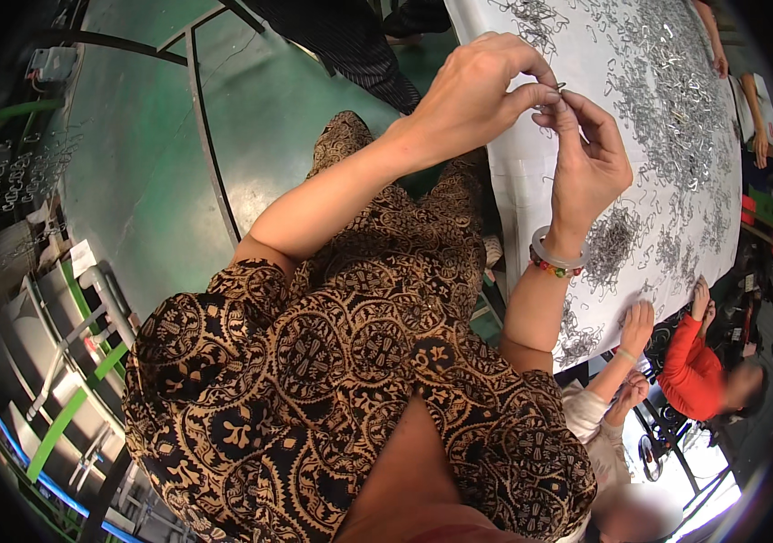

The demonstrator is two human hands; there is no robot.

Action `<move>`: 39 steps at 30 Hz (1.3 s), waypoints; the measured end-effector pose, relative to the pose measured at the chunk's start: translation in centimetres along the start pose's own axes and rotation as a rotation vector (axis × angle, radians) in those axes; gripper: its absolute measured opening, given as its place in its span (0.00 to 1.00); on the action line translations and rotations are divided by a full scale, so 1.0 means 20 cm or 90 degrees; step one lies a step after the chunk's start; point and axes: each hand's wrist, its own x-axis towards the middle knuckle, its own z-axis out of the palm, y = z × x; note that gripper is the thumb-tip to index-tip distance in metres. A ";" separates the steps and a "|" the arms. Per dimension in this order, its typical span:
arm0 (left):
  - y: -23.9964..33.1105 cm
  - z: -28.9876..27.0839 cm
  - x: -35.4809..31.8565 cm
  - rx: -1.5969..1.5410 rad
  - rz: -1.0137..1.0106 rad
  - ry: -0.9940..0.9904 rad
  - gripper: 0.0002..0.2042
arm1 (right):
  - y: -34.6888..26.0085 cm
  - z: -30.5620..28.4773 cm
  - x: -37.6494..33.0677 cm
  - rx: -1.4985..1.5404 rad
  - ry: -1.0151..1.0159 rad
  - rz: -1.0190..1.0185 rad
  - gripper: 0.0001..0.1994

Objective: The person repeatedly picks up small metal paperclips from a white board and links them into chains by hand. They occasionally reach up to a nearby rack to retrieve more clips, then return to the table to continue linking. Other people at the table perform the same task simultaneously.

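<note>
My left hand (486, 90) reaches over the near edge of the table, thumb and forefinger pinched together. Between its fingertips and those of my right hand (585, 158) is a small dark metal hook (561, 87), mostly covered by the fingers. The right hand is also closed in a pinch, its other fingers curled, with a pale bangle (556, 257) and a beaded bracelet on the wrist. Beneath and beyond the hands, many small bent metal hooks (671, 118) lie scattered over a white-covered table (517, 195). A denser pile of hooks (614, 242) lies beside my right wrist.
Co-workers' hands (637, 328) rest at the table's right end, near a person in a red top (689, 371). More arms (755, 118) show at the far side. Dark striped trousers (350, 45) stand ahead. A metal frame (196, 109) stands on the green floor at left.
</note>
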 end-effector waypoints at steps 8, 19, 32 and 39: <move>0.04 0.00 0.02 -0.183 -0.133 -0.012 0.07 | -0.02 -0.03 0.02 0.044 -0.035 -0.017 0.09; 0.16 -0.12 0.00 -0.272 -0.202 -0.009 0.02 | 0.52 -0.57 0.64 -0.466 0.083 0.136 0.12; 0.13 -0.13 -0.10 -0.219 -0.167 -0.017 0.02 | 0.86 -0.52 0.66 -0.585 0.047 0.077 0.06; 0.13 -0.10 -0.14 -0.276 -0.170 -0.012 0.03 | 0.78 -0.45 0.52 -0.508 0.046 0.095 0.06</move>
